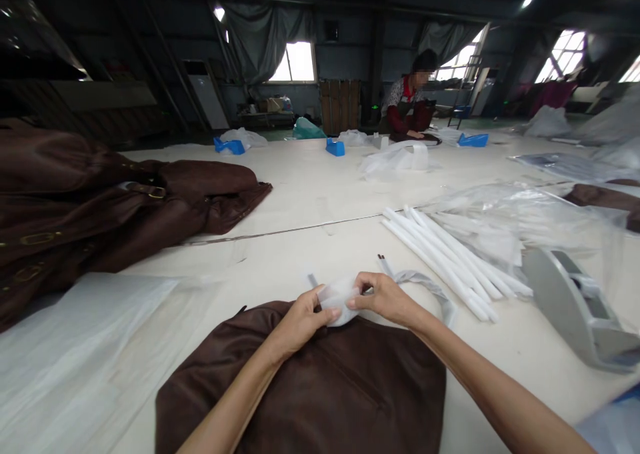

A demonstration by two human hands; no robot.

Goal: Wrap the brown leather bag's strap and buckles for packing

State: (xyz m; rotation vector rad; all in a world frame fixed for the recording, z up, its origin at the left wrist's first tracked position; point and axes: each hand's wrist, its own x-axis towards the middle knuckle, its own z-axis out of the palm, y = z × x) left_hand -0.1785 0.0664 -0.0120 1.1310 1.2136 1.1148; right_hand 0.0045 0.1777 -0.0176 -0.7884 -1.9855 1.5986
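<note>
A dark brown leather garment (350, 381) lies on the white table in front of me. At its upper edge, my left hand (303, 317) pinches the left side of a piece of thin white wrapping (341, 301). The right side of the same wrapping is between the thumb and fingers of my right hand (383, 299). Just beyond my right hand, a grey strap (425, 279) curves over the table, and two thin dark-tipped ends (383, 259) stick up beside it.
White rolled tubes (450, 261) lie right of centre, near clear plastic bags (520, 207) and a grey tape dispenser (575, 307). Brown leather garments (100, 207) are piled at left above translucent sheets (90, 354). A person (410, 101) works across the table (300, 187).
</note>
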